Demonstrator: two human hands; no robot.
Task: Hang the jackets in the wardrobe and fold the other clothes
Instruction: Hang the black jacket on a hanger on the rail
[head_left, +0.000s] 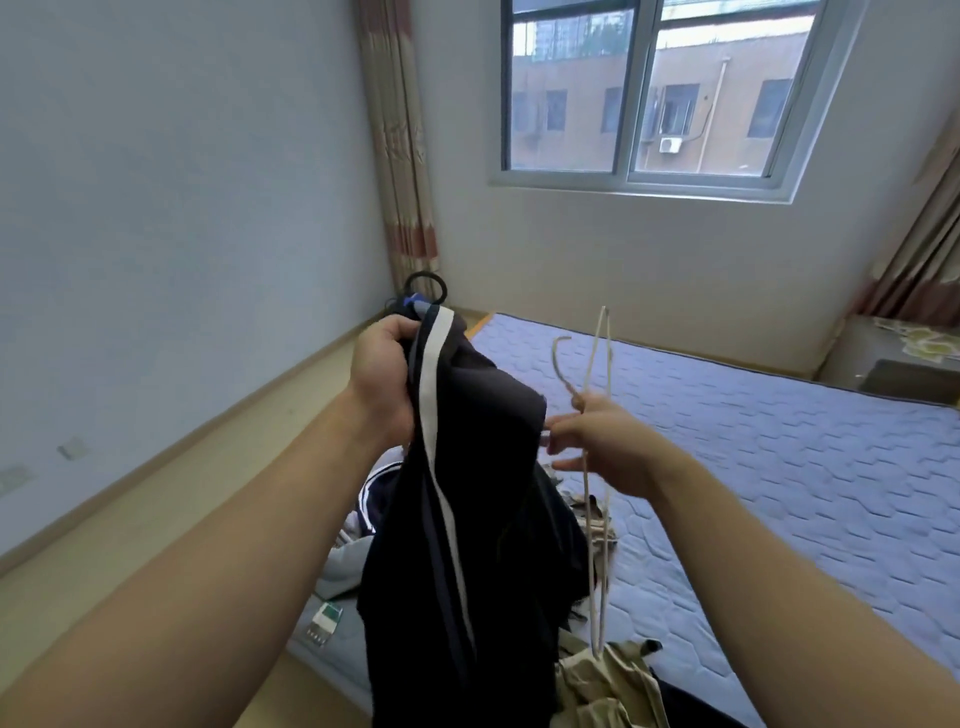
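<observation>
Left hand (382, 379) grips dark jacket (467, 519) hanging vertically; right hand (608, 447) pinches upended hanger (592, 571).

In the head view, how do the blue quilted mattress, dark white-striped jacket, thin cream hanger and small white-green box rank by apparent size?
1. blue quilted mattress
2. dark white-striped jacket, enlarged by nearness to the camera
3. thin cream hanger
4. small white-green box

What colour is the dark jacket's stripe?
White: the stripe on the dark navy fabric jacket; head view.

soft daylight from window (644, 93) | wide-angle bending at edges | slight overall blur
</observation>
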